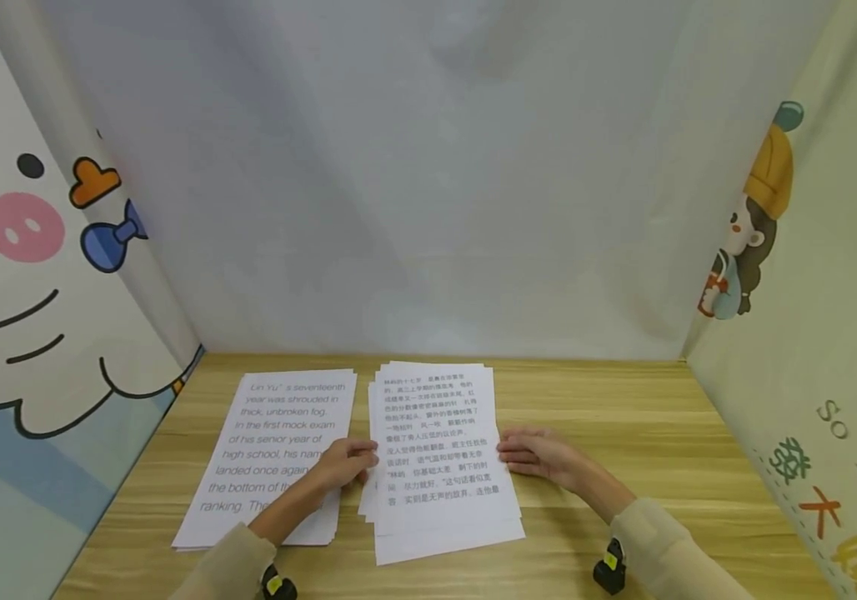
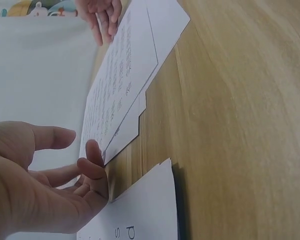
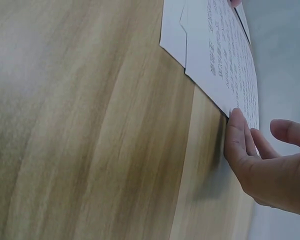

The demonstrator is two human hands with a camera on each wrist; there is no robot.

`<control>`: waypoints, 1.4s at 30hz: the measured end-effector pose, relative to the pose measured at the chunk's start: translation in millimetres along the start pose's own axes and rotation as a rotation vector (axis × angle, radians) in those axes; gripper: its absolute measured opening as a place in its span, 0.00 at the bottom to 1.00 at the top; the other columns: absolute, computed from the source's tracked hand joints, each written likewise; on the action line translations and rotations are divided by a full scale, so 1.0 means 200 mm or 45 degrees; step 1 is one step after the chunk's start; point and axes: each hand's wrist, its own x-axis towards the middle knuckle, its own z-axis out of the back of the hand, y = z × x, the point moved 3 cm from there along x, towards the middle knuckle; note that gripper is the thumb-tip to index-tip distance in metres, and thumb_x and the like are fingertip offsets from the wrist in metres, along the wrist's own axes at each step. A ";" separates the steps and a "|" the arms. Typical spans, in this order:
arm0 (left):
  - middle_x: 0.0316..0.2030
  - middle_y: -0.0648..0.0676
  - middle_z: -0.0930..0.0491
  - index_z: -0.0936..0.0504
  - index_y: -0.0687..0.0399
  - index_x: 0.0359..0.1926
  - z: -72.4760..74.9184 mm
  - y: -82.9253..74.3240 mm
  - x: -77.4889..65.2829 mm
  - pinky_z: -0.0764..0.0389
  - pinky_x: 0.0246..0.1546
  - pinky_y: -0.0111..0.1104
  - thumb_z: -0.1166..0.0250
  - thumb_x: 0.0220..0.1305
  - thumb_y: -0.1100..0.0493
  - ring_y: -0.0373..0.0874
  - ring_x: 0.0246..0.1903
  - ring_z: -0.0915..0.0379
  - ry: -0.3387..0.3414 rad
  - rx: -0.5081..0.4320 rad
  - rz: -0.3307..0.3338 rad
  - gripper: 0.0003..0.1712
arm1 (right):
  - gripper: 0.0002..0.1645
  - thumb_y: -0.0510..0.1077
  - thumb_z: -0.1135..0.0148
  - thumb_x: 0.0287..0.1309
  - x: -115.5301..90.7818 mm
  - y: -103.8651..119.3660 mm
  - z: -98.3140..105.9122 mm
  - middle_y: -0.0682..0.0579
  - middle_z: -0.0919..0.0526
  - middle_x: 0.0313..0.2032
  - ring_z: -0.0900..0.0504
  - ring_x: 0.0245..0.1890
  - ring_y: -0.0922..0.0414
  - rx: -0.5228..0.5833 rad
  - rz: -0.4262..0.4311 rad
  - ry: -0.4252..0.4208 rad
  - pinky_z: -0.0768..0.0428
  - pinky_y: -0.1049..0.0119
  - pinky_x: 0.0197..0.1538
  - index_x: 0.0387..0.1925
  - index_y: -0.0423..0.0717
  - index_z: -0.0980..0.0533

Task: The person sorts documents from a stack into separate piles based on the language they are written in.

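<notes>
A loose stack of printed sheets [image 1: 436,450] with Chinese text lies in the middle of the table, its sheets fanned slightly out of line at the left side and bottom. At the stack's left edge is my left hand [image 1: 346,465], its fingers loosely bent and the thumb apart from them in the left wrist view. My right hand [image 1: 544,457] has its fingertips right at the right edge, fingers fairly straight; the right wrist view shows the thumb [image 3: 289,132] raised off the paper. Under my left forearm, a second stack [image 1: 271,433] carries large English text.
The wooden table [image 1: 623,417] ends at a pale back curtain [image 1: 428,183]. Patterned side curtains stand on the left [image 1: 38,333] and right [image 1: 796,350]. Small black devices with yellow marks sit at both wrists.
</notes>
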 end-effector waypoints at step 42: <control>0.50 0.64 0.19 0.26 0.65 0.65 -0.08 -0.05 0.02 0.12 0.41 0.37 0.35 0.65 0.67 0.45 0.36 0.16 -0.029 -0.320 -0.076 0.28 | 0.32 0.37 0.42 0.69 0.00 -0.04 -0.02 0.52 0.10 0.43 0.13 0.39 0.60 -0.067 0.007 -0.029 0.15 0.68 0.39 0.70 0.28 0.36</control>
